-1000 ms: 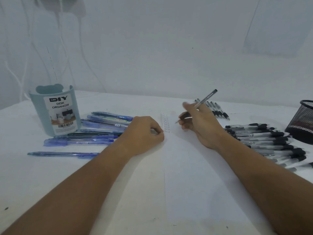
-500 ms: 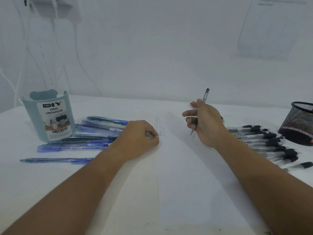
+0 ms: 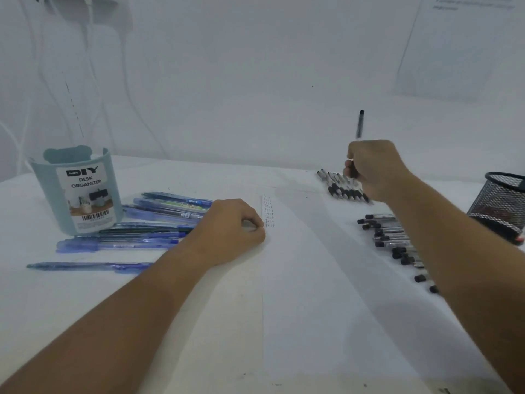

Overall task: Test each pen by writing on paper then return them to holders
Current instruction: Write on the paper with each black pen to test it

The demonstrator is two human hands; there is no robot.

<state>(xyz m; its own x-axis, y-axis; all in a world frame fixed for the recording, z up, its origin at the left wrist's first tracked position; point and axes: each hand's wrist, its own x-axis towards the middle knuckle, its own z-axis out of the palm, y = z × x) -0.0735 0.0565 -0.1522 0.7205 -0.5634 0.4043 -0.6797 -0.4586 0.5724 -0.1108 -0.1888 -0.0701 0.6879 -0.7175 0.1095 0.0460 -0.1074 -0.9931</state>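
My right hand (image 3: 375,169) grips a black pen (image 3: 359,125) that stands almost upright, its top end poking above my fist, over a small row of black pens (image 3: 342,189) at the far right of the paper. A white sheet of paper (image 3: 312,280) lies in the middle, with a short column of written words (image 3: 268,211) near its top left corner. My left hand (image 3: 233,228) rests on the paper's left edge with fingers curled and nothing visible in them. Several blue pens (image 3: 159,220) lie to the left.
A light blue desk organizer (image 3: 75,191) stands at the far left. A black mesh holder (image 3: 502,203) sits at the right edge. Several black-capped pens (image 3: 392,237) lie in a row beside my right forearm. One blue pen (image 3: 88,265) lies apart, nearer me.
My right hand lifted the black pen off the paper, turned it from slanted to upright, and moved right and farther away over the small pen row. My left hand stayed put.
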